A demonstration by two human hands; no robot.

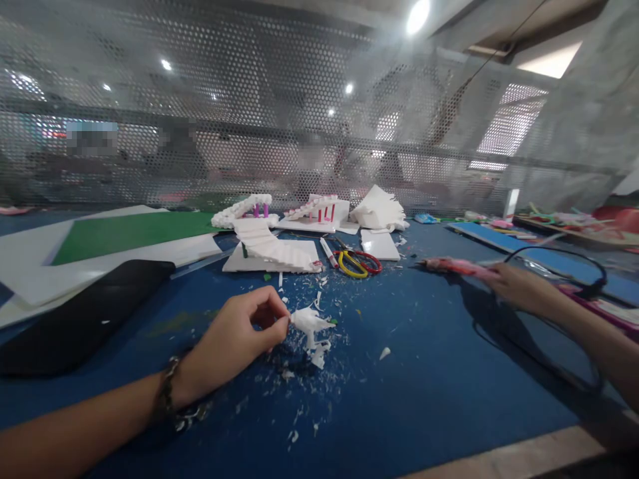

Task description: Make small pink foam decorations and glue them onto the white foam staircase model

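My left hand (234, 339) pinches a small white foam piece (310, 326) just above the blue table (424, 399), over a scatter of white foam scraps (319, 356). Out to the right, my right hand (516, 286) is closed round a pink tool (452, 267) that looks like a glue gun, its tip pointing left. A black cord (564, 253) loops away behind that hand. The tool is blurred by motion.
White foam staircase models (272, 249) stand at mid-table, with red and yellow scissors (358, 262) and a marker (328, 253) beside them. A black sheet (80, 313), green board (124, 233) and white boards lie left. A perforated mesh screen (299, 106) closes off the back; blurred people sit beyond it.
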